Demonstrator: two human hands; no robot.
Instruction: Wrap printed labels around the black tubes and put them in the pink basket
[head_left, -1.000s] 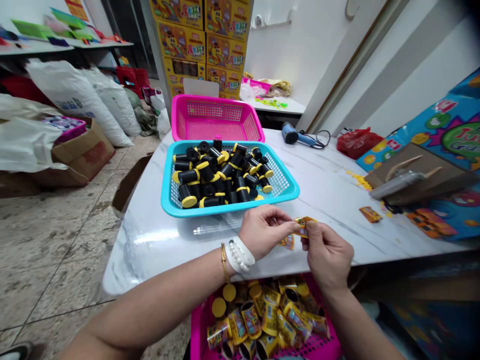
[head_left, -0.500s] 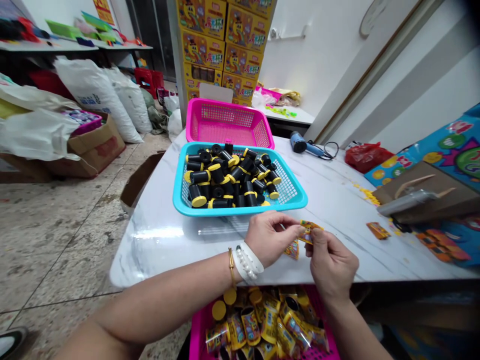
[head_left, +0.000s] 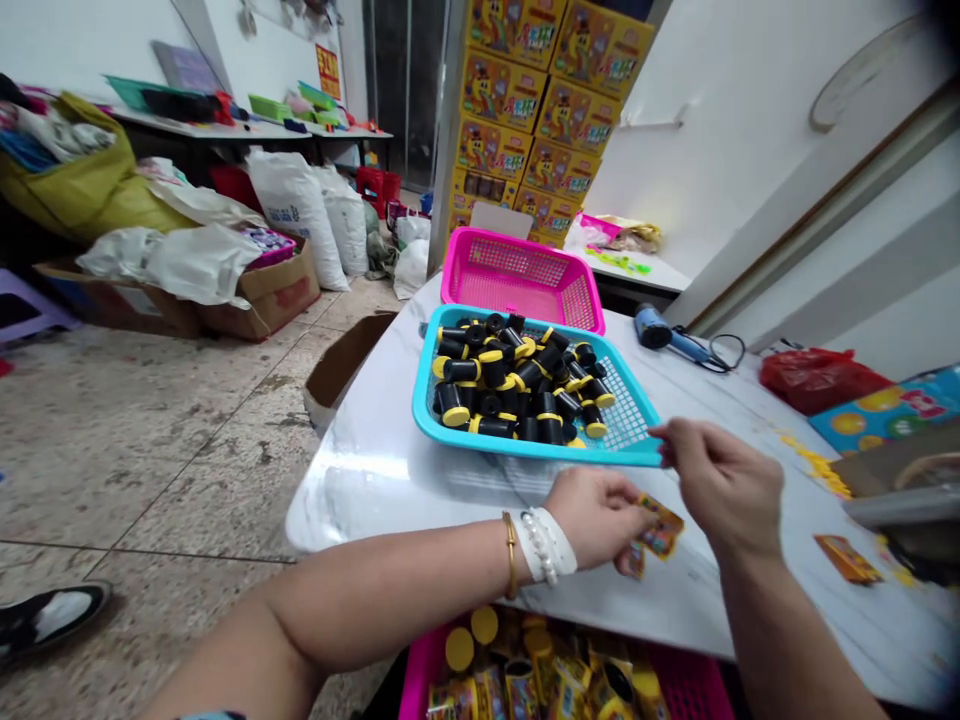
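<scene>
Far to the left of the left fingers, a black-and-white shoe [head_left: 56, 615] is showing on the floor, with white sacks [head_left: 296, 220] standing farther off and an open carton [head_left: 349, 365] sitting beside the marble-patterned table [head_left: 360, 500]. Below the left fingers, nearer the body, a lower pink basket [head_left: 412, 675] is holding yellow-wrapped cups [head_left: 536, 680]. Beyond the same fingers, a turquoise basket [head_left: 480, 443] is carrying a heap of black cups [head_left: 517, 385] with yellow ends; behind it an upper pink basket [head_left: 517, 270] is resting, and yellow boxes [head_left: 502, 85] are towering past that. The left hand [head_left: 600, 515] is pinching a printed sleeve [head_left: 661, 527] at its fingertips, while a second printed piece [head_left: 636, 562] is lying just under them, whether held or loose I cannot tell. The right hand [head_left: 724, 480] is hovering by the turquoise corner, fingers curling; whether they are gripping anything I cannot tell. Beyond the right fingers a blue dryer [head_left: 652, 328] is lying; farther right, a red bag [head_left: 821, 378] is sitting and an orange packet [head_left: 847, 558] is resting nearer.
</scene>
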